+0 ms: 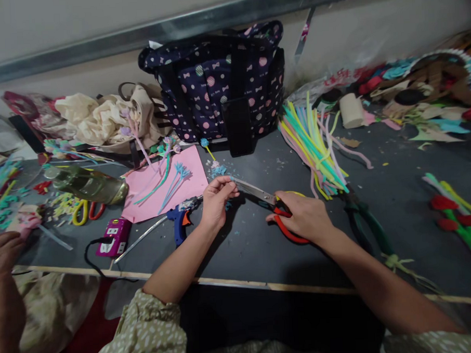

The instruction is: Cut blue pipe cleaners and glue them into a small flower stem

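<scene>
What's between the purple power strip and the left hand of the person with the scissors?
In the head view, a blue glue gun and a clear stick at its back lie between the power strip and left hand.

Tbl (pixel 258 253): dk grey, pale edge strip (pixel 283 287). Beyond L hand (pixel 217 200): dotted bag (pixel 200 95). L of it: blue glue gun (pixel 177 220), pink sheet (pixel 198 173), magenta pwr outlet (pixel 114 236), green bottle (pixel 89 184) on side. Beyond R hand (pixel 305 215): fuzzy-stem bundle (pixel 316 149). Just R of it: green-handled pliers (pixel 364 220); farther R, red-tipped stems (pixel 462 224).
</scene>
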The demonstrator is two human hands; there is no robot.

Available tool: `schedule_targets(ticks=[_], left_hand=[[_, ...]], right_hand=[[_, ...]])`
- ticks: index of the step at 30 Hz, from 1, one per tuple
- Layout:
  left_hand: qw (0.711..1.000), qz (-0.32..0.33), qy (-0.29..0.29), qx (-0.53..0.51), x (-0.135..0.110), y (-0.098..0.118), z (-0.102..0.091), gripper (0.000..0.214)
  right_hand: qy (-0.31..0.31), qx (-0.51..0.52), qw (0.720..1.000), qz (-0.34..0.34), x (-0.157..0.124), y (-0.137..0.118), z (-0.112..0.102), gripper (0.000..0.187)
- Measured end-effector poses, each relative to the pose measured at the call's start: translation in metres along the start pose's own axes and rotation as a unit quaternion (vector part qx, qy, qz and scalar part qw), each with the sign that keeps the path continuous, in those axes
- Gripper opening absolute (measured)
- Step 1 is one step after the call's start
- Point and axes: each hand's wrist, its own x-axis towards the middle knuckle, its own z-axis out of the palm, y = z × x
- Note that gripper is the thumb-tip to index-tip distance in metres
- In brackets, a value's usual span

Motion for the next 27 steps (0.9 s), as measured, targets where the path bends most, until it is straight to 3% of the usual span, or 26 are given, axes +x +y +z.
schedule_targets(ticks=[9,15,27], left_hand=[[1.000,0.000,0.009,0.004,0.0008,-0.0013,-0.0017,0.026],[1.000,-0.004,0.002,0.005,0.0005,-0.0005,-0.0015,0.025],[1.000,-0.005,0.002,0.008,0.0007,-0.0010,-0.0025,0.024]], right_hand=[[0.015,-0.024,0.999,0.026,-0.0014,0.0022,0.0025,0.044],[0.007,-0.023,1.000,-0.003,-0.0036,0.0037,0.0061,0.043],[0.008,-0.027,1.000,0.005,-0.0039,0.0036,0.0050,0.044]])
